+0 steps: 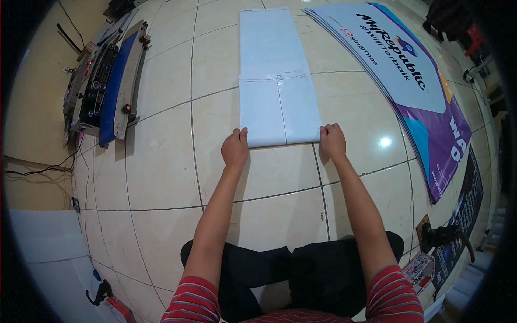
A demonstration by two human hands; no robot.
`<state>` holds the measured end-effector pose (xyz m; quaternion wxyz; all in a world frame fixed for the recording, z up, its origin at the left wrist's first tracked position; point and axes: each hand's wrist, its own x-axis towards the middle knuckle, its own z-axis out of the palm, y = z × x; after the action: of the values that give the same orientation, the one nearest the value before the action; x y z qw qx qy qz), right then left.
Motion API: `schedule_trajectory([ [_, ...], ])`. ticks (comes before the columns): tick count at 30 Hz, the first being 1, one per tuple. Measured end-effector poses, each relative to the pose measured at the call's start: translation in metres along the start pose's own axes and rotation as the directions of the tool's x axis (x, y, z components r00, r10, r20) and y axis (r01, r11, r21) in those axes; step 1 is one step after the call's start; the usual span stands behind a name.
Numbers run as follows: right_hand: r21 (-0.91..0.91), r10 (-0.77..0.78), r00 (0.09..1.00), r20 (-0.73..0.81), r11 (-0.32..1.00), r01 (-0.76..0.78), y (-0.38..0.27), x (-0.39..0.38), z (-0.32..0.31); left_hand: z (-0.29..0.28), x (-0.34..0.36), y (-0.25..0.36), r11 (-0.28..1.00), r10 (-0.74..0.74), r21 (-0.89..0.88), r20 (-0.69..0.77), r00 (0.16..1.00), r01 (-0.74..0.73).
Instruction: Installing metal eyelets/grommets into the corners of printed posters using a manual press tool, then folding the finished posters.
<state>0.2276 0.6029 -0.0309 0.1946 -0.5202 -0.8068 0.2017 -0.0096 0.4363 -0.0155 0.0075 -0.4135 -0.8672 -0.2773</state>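
A long white folded sheet (269, 48) lies on the tiled floor in front of me, with a crosswise band and a thin line down its near part. My left hand (235, 148) is closed on the sheet's near left corner, thumb at the edge. My right hand (332, 141) grips the near right corner in the same way. Both arms reach straight forward from my striped red sleeves, above my dark-clad legs.
A stack of printed banners (396, 102) lies at the right, beside a dark banner (463, 204). A machine with a blue belt (116, 86) stands at the left among cables (46, 169). Black-handled tools (439, 237) sit at lower right and lower left (99, 293).
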Motion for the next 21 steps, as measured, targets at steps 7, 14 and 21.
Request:
schedule_trajectory([
  [7, -0.225, 0.047, 0.998, 0.051, 0.974, -0.034, -0.021, -0.003, -0.008, 0.003, 0.014, 0.004, 0.968, -0.25, 0.048, 0.133, 0.959, 0.246],
  [14, -0.247, 0.084, 0.934, 0.346, 0.969, 0.005, -0.019, -0.067, -0.029, -0.035, -0.034, -0.025, 0.975, -0.221, 0.12, 0.395, 0.892, 0.188],
  [21, -0.08, -0.05, 0.436, 0.898, 0.958, 0.275, 0.021, -0.103, -0.135, -0.111, -0.092, -0.038, 0.959, -0.217, 0.284, 0.682, 0.698, 0.021],
])
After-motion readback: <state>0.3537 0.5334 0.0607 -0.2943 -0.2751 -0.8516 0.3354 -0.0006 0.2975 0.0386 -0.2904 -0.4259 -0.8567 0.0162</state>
